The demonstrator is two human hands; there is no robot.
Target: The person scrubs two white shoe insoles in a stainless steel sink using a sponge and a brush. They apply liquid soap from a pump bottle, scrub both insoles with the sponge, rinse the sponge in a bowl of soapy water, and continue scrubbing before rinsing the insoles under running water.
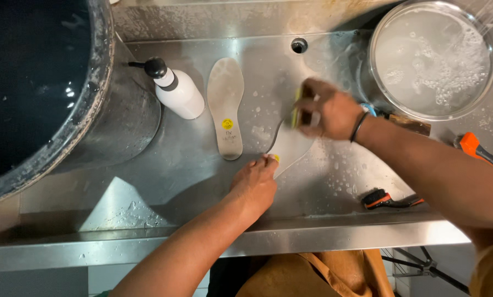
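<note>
I am looking straight down at a wet stainless-steel sink counter (191,165), speckled with water drops and soap foam; a round drain hole (298,45) sits near its far edge. At far left stands a huge dark metal pot (100,93) filled with dark water; at far right a round clear basin (432,59) holds soapy, bubbly water.

In the middle lie two pale shoe insoles; one insole (226,104) rests flat and untouched, heel end toward me, with a small yellow sticker on it; just left of it a white pump bottle (176,91) with a black nozzle lies tipped on its side.

The second insole (290,146) lies just right of the first, angled across the counter, and both my hands are on it. My left hand (256,184) presses its near end down, fingertips flat and loosely bent, pinning rather than gripping. My right hand (326,113), with a dark band at the wrist, is clenched around a yellow sponge (296,110) pressed on the insole's far end; the hand is blurred.

Near the counter's front edge at right lies a small black and orange brush (381,199); at the far right edge an orange-handled tool (477,149) shows partly; a wooden handle (409,124) pokes out behind my right forearm.
</note>
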